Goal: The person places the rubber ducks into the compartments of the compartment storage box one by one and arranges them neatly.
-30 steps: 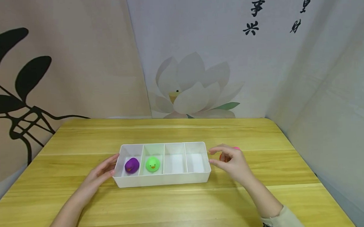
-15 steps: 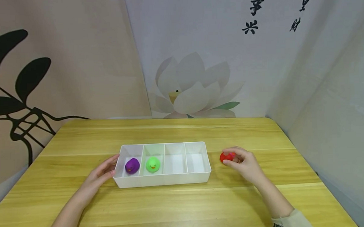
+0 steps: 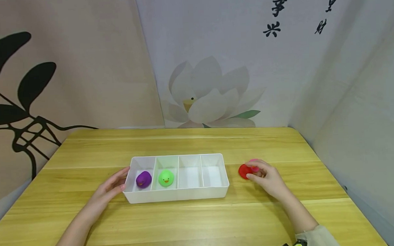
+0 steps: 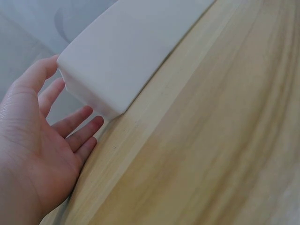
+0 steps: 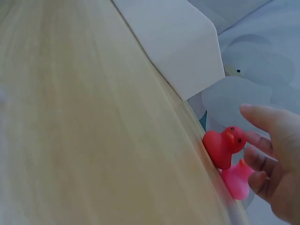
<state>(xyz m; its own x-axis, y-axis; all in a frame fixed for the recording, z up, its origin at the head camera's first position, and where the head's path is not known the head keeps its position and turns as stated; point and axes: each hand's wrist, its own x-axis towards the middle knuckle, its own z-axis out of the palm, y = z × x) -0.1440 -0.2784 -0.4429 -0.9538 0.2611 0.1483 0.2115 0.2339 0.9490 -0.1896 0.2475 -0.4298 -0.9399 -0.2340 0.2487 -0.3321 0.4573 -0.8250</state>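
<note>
A white divided box (image 3: 176,195) lies lengthwise on the table. Its leftmost compartment holds a purple rubber duck (image 3: 143,179), and a green rubber duck (image 3: 166,178) sits in the one beside it. My left hand (image 3: 107,188) rests thumb and fingertips against the box's left end, fingers loosely extended. To the right of the box, a red rubber duck (image 5: 220,147) and a pink rubber duck (image 5: 237,180) stand close together on the table. My right hand (image 3: 267,178) hovers around them with thumb and fingers apart, fingertips right at the red duck's head and partly covering the pink one.
The two right-hand compartments (image 3: 212,176) of the box show bare white floors. Under everything is a wood-grain table (image 3: 174,225). Printed curtains (image 3: 210,46) hang behind its far edge and along the sides.
My right hand has shifted right, away from the box's right end, and the red duck shows more fully. The pink duck is partly visible again. My left hand and the box stay put.
</note>
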